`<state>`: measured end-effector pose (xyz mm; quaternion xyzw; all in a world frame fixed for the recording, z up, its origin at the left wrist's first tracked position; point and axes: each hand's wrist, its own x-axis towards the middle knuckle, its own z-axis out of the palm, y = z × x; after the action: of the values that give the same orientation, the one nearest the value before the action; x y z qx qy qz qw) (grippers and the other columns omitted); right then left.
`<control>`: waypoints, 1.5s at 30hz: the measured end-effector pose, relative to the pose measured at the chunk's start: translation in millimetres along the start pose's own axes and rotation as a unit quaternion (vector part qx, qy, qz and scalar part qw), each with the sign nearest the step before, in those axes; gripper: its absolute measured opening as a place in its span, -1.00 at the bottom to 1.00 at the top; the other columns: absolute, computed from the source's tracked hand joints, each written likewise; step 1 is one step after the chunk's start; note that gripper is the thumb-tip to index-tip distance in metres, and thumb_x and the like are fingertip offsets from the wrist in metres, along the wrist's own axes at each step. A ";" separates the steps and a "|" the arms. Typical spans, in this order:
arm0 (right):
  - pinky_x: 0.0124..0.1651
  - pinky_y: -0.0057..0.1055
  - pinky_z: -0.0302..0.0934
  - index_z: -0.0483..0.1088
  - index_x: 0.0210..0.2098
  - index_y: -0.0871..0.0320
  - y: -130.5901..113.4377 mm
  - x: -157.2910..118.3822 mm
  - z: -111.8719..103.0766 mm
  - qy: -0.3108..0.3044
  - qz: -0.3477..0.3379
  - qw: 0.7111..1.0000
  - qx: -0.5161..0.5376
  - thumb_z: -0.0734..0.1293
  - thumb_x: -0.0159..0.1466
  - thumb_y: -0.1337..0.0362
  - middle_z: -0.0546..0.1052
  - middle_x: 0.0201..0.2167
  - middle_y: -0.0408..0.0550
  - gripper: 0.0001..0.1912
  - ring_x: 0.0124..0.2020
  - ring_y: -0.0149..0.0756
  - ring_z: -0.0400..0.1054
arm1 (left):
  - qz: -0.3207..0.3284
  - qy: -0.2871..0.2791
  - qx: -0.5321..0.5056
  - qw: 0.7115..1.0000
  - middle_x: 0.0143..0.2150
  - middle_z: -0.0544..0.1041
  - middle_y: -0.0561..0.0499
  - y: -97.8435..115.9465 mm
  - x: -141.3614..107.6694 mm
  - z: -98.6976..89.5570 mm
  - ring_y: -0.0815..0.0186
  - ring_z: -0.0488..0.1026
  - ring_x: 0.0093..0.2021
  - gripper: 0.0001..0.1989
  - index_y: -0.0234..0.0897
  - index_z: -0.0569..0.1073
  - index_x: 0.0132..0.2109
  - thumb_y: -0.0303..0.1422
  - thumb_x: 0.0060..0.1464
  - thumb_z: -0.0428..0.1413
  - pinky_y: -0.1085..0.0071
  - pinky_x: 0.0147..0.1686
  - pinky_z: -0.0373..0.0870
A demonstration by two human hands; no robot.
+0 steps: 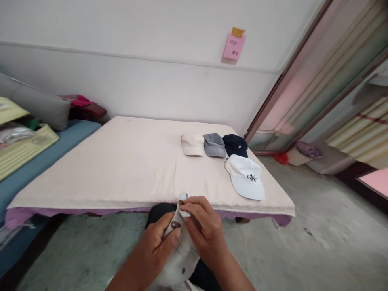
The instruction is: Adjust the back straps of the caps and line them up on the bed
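Note:
Low in the head view, a light-coloured cap (183,258) is held over my lap near the table's front edge. My left hand (154,244) pinches its strap end beside a small oval metal ring. My right hand (206,224) is closed on the other side of the strap, fingertips close to the left ones. On the cream-covered table (121,161) lie a beige cap (193,144), a grey cap (214,145) and a navy cap (235,145) in a row, with a white cap (247,178) bearing dark letters in front of them.
A blue surface (71,135) at the left holds a grey cushion (39,103) and yellow packages (30,149). A pink note (234,46) is taped to the wall. Past the table's right edge, a red item (281,158) and a bin (300,156) stand on the floor.

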<state>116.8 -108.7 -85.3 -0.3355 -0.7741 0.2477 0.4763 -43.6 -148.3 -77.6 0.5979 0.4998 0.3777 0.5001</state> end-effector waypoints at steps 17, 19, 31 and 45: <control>-0.28 -0.41 0.17 0.45 -0.32 0.19 16.4 -5.4 -12.9 -0.034 0.269 0.886 0.376 0.24 0.31 0.15 0.43 -0.43 -0.07 -0.75 -0.39 -0.33 0.30 | -0.096 -0.011 -0.159 0.983 -0.53 0.28 0.12 -10.4 0.9 0.9 0.43 0.11 -0.54 -0.83 -0.30 0.48 -0.32 -0.44 0.08 -0.01 0.52 -0.54 0.07; -0.15 -0.36 0.17 0.48 -0.23 0.18 17.0 -2.2 -20.2 -0.080 0.212 0.918 0.327 0.20 0.34 0.14 0.46 -0.32 -0.02 -0.71 -0.27 -0.29 0.32 | -0.121 -0.024 -0.206 0.971 -0.56 0.24 0.14 -12.8 2.6 -0.6 0.46 0.06 -0.57 -0.87 -0.31 0.47 -0.36 -0.45 0.03 0.02 0.52 -0.57 0.01; -0.16 -0.40 0.19 0.45 -0.18 0.20 27.7 9.5 -16.7 -0.271 0.135 0.911 0.280 0.24 0.31 0.13 0.46 -0.26 -0.03 -0.73 -0.24 -0.31 0.33 | -0.161 -0.030 -0.423 0.891 -0.52 0.48 0.01 -15.5 -0.3 -11.6 0.41 0.33 -0.54 -0.81 -0.35 0.56 -0.38 -0.34 -0.19 0.29 0.52 -0.50 0.22; -0.26 -0.42 0.13 0.47 -0.35 0.21 28.3 11.2 -13.9 -0.289 0.218 0.805 0.469 0.39 0.14 0.14 0.39 -0.42 -0.12 -0.77 -0.38 -0.37 0.24 | -0.196 0.045 -0.320 0.926 -0.53 0.49 0.04 5.0 1.5 -14.1 0.38 0.32 -0.54 -0.82 -0.29 0.53 -0.47 -0.31 -0.24 0.33 0.49 -0.52 0.21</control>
<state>133.7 -80.9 -92.9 -0.1441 -0.5716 0.7638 0.2629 -55.7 -143.8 -69.8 0.2789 0.4818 0.4387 0.7054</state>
